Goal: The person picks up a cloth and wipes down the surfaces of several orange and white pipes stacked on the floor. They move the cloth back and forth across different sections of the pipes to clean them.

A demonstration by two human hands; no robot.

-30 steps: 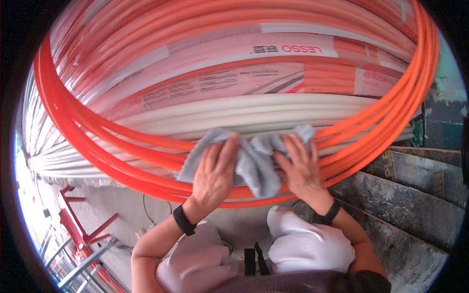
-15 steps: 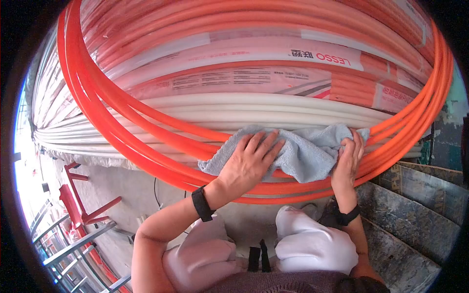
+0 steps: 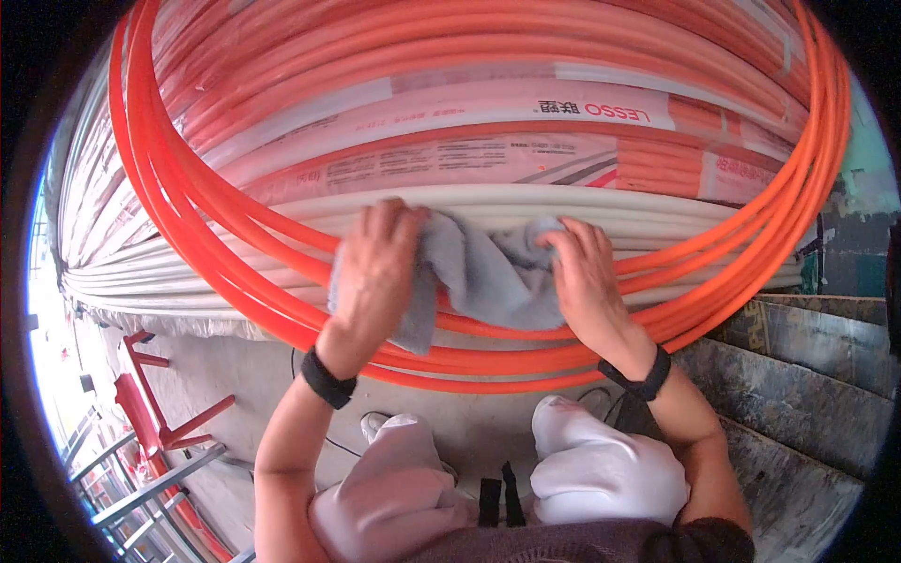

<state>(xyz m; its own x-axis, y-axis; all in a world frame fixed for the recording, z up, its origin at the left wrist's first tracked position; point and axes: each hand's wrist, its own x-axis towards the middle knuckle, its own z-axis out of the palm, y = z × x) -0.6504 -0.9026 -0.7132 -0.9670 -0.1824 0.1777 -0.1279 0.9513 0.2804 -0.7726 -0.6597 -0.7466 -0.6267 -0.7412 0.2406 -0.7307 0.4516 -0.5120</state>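
Observation:
A grey-blue cloth (image 3: 488,277) lies across a large coil of orange tubing (image 3: 244,291), its folds bunched between my two hands. My left hand (image 3: 375,267) is closed on the cloth's left part, fingers curled over the top and slightly blurred. On the right end of the cloth, my right hand (image 3: 587,277) grips an edge with bent fingers. Beneath the cloth some strands of the tubing are hidden; the lower strands pass in front, below my hands.
Behind the coil are white pipes (image 3: 657,211) and plastic-wrapped red pipes with a printed label (image 3: 591,111). A red metal stand (image 3: 150,408) and a grey metal frame (image 3: 160,483) are at left. Dark stone-like slabs (image 3: 788,375) stand at right.
Both hands have shifted left along the coil with the cloth. The left hand has gone from lying flat on the cloth to gripping it, and the cloth is more bunched.

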